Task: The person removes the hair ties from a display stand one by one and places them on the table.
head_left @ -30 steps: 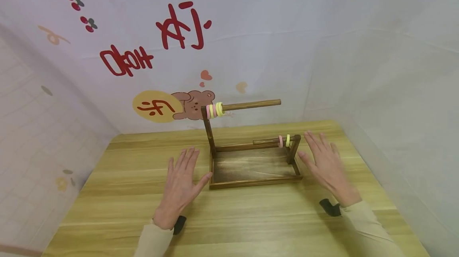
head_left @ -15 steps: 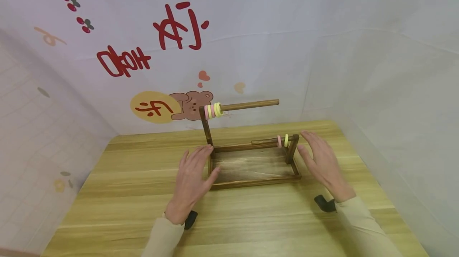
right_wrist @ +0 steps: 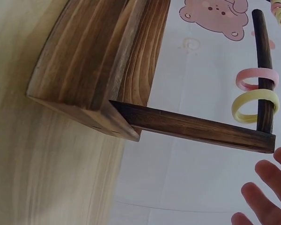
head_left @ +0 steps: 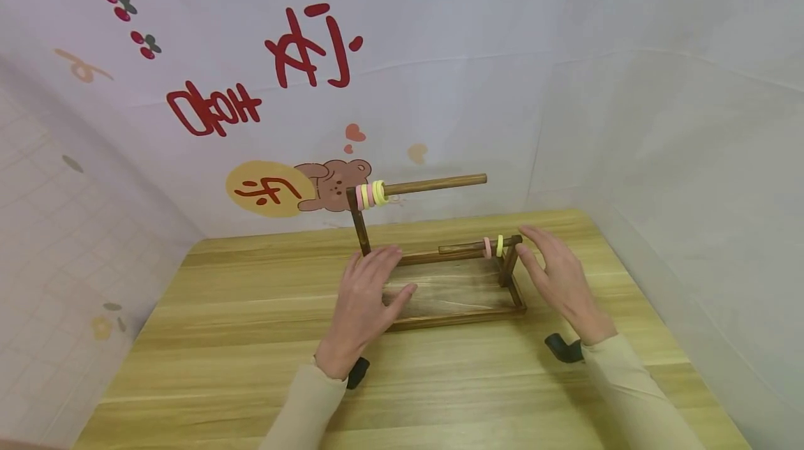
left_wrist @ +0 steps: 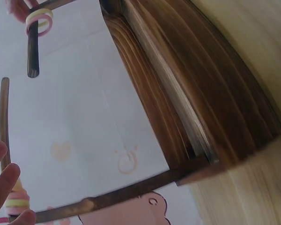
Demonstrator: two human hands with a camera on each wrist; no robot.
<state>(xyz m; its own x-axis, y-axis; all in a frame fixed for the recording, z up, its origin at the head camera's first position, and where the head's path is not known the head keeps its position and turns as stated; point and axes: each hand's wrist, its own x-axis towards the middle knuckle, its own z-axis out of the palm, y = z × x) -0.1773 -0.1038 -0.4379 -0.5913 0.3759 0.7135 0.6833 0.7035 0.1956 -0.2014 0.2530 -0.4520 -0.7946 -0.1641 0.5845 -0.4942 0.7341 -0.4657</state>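
A dark wooden rack with a tray base stands on the table. Its tall left post bears a long rod holding several pink and yellow rings bunched near the post. On the shorter right post, a short rod carries one pink ring and one yellow ring, slightly apart. My left hand, fingers extended, hovers over the rack's left end and covers part of the tray. Close beside the right post is my right hand, fingers loosely bent, fingertips near the post's top, holding nothing.
The wood-grained table extends around the rack on all sides. Behind it hangs a white printed cloth, with more cloth at left and right. A black strap piece sits at the right wrist, another at the left.
My left hand has moved right, from beside the rack to over its left end. My right hand has shifted slightly left toward the short post. The rings stay in place on their rods.
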